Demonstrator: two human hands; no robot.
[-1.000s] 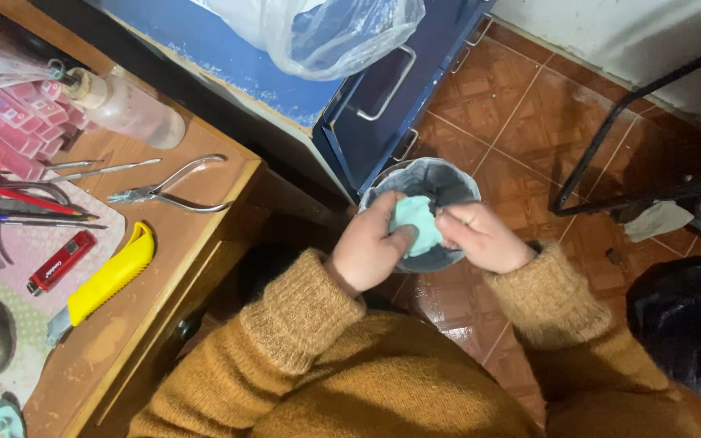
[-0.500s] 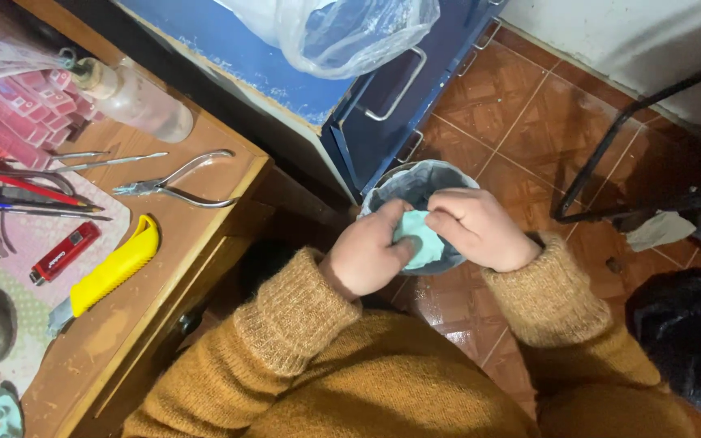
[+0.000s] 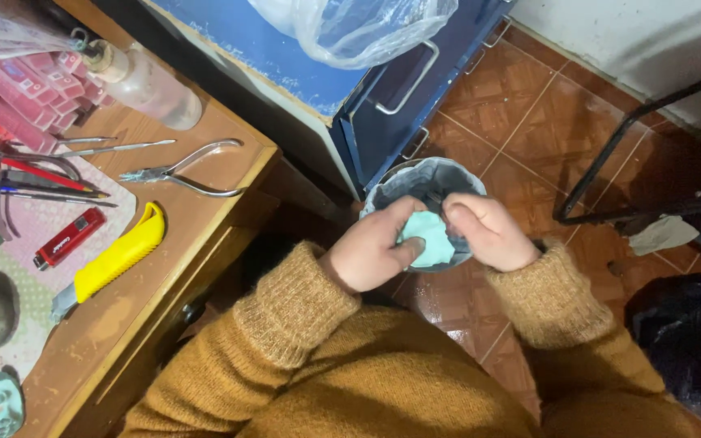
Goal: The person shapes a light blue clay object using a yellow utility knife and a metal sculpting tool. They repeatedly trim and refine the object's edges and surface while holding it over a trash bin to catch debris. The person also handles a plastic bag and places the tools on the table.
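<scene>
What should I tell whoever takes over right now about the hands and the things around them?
Left hand: gripping the pale green lump from the left, thumb across it.
Right hand: fingers pressed on the lump from the right.
Lump: held between both hands, right above the lined bin on the tiled floor.
Bench to the left: pliers, yellow knife, red lighter, bottle, all untouched.
Done: lump is in hand over the bin.
Left: cannot tell; the lump has not been put down anywhere.
</scene>
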